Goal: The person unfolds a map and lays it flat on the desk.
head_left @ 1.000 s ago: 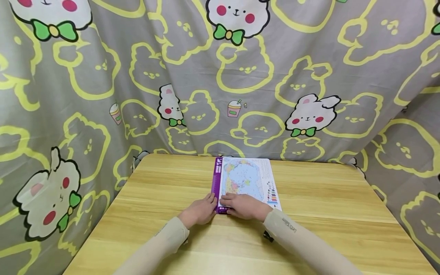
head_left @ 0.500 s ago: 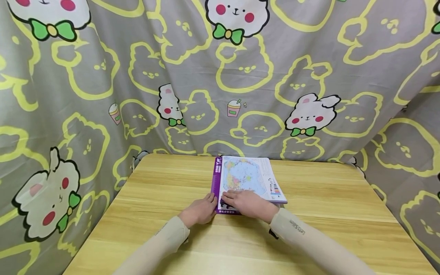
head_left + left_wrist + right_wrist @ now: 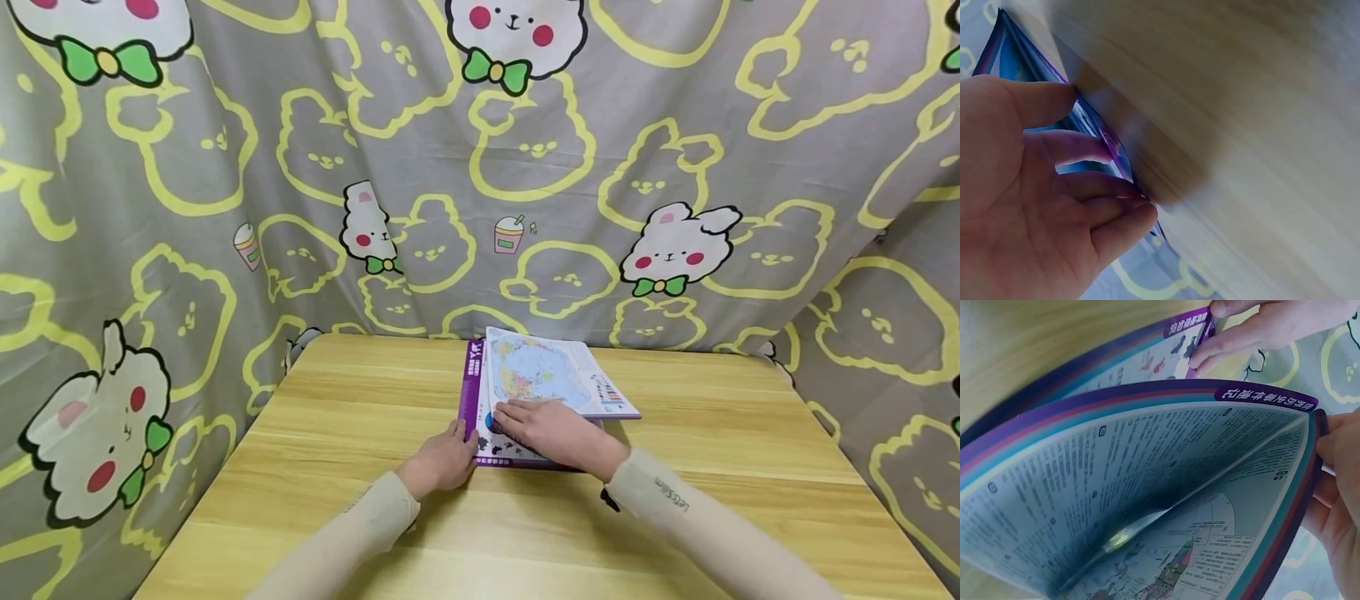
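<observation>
Two folded, glossy maps lie partly stacked near the table's back edge. On top is the upper map (image 3: 536, 371), white with a blue world map, turned askew and partly raised. My right hand (image 3: 551, 433) holds it by its near left edge. In the right wrist view its fold gapes, showing printed text inside, with my right hand's fingers (image 3: 1329, 450) at one edge. Below lies the purple-bordered lower map (image 3: 471, 392), partly covered. My left hand (image 3: 441, 460) pinches its left edge close to the near corner. In the left wrist view, thumb and fingers (image 3: 1125, 231) meet that edge.
The wooden table (image 3: 337, 400) spreads out around the maps. A grey patterned curtain (image 3: 427, 158) hangs right behind the table's back edge and along both sides.
My right hand has drawn the upper map rightward and away, turning and lifting it off the lower one, so more of the lower map shows. My left hand has stayed almost in place.
</observation>
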Demonstrator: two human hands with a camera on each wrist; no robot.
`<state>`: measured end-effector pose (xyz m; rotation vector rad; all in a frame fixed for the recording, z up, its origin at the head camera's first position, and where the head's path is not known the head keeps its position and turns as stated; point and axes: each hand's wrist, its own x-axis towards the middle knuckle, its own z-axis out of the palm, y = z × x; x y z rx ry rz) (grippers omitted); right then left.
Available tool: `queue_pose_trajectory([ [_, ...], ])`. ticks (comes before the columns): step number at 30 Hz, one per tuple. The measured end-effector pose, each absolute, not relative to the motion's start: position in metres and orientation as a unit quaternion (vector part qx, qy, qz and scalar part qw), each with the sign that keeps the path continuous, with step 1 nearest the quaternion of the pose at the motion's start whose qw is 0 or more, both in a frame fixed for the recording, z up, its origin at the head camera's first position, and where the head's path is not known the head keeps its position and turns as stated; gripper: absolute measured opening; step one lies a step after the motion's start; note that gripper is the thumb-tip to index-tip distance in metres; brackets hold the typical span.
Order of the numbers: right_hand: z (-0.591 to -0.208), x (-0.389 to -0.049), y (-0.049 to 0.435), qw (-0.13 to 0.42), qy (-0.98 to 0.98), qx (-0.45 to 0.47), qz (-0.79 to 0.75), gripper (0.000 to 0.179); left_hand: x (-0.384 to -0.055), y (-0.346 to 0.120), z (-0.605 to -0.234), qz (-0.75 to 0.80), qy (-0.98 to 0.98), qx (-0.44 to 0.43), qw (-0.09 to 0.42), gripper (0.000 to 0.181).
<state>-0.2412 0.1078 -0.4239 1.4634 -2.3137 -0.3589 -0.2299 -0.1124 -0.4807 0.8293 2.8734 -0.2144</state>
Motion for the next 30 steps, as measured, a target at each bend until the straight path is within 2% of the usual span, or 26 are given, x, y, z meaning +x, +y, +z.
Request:
queue_pose_trajectory([
  [30,-0.413,-0.224,0.131,0.25,-0.797,0.526,-0.158,0.038,-0.228,-0.107,-0.482,-0.061,0.962,0.245,0.104,0.054],
])
